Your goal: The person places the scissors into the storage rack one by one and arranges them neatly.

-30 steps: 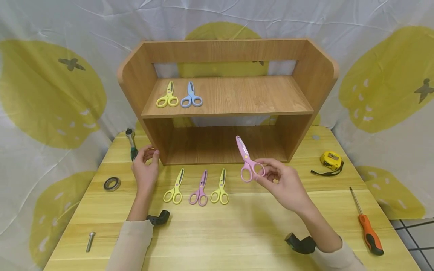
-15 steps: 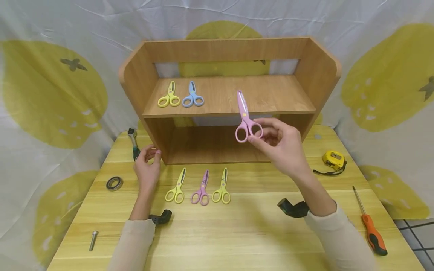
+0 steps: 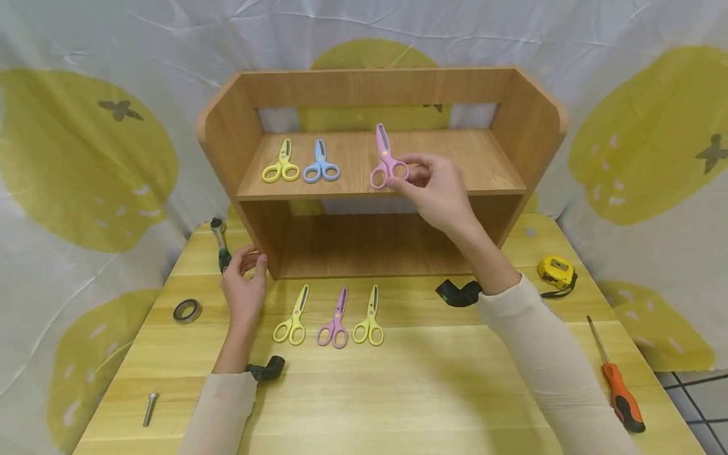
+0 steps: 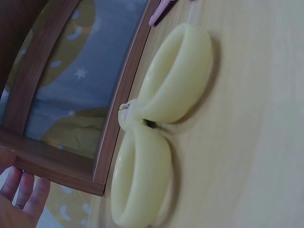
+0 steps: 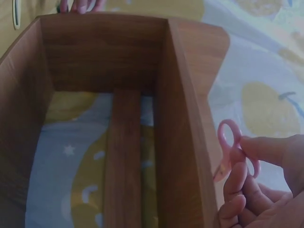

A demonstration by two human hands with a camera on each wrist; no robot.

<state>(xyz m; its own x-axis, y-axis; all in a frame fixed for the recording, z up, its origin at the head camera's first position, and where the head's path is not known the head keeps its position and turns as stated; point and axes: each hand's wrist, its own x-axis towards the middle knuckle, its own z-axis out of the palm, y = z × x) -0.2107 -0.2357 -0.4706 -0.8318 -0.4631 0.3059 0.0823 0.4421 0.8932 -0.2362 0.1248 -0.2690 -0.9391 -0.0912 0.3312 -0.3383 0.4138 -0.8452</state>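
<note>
My right hand [image 3: 435, 189] pinches pink scissors [image 3: 384, 151] by one handle loop, over the upper board of the wooden shelf [image 3: 449, 158]. Their blades point to the back; whether they touch the board I cannot tell. Yellow scissors [image 3: 284, 163] and blue scissors [image 3: 321, 163] lie to their left on that board. At the shelf's lower left side, my left hand [image 3: 244, 281] rests with loosely bent fingers against the side panel. On the table before the shelf lie yellow scissors [image 3: 294, 316], purple-pink scissors [image 3: 338, 319] and more yellow scissors [image 3: 371, 316].
Left on the table [image 3: 341, 404] are a ratchet wrench [image 3: 219, 240], a ring bearing [image 3: 187, 310] and a bolt [image 3: 150, 409]. A yellow tape measure [image 3: 556, 272] and an orange-handled screwdriver [image 3: 620, 392] lie at the right. A lemon-patterned curtain [image 3: 85, 158] hangs behind.
My right hand has lifted the pink scissors from in front of the lower compartment up to the upper board, then slightly left. The left hand has stayed at the shelf's side.
</note>
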